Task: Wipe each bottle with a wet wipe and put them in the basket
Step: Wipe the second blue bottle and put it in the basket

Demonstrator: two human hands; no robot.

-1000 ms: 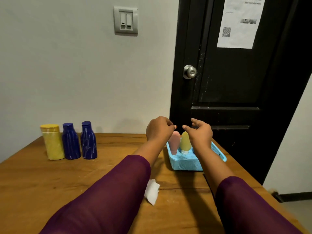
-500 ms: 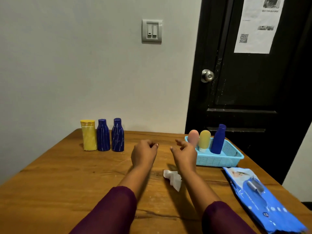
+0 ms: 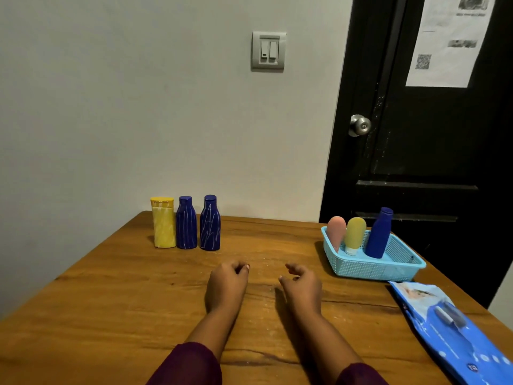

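Three bottles stand in a row at the table's far left: a yellow bottle [image 3: 163, 223] and two dark blue bottles [image 3: 186, 223] [image 3: 210, 223]. At the right, a light blue basket [image 3: 374, 269] holds a pink tube [image 3: 336, 234], a yellow tube [image 3: 354, 236] and a blue bottle [image 3: 379, 234], all upright. My left hand [image 3: 226, 284] and my right hand [image 3: 301, 287] are over the middle of the table, fingers loosely curled, holding nothing. No loose wipe shows.
A blue pack of wet wipes [image 3: 449, 329] lies at the near right, close to the wooden table's edge [image 3: 83, 273]. A grey wall stands behind the table and a black door [image 3: 416, 134] behind the basket.
Both hands drew back from the basket to the middle of the table. The view swung to the right and down. The white wipe seen between my arms before is out of sight now.
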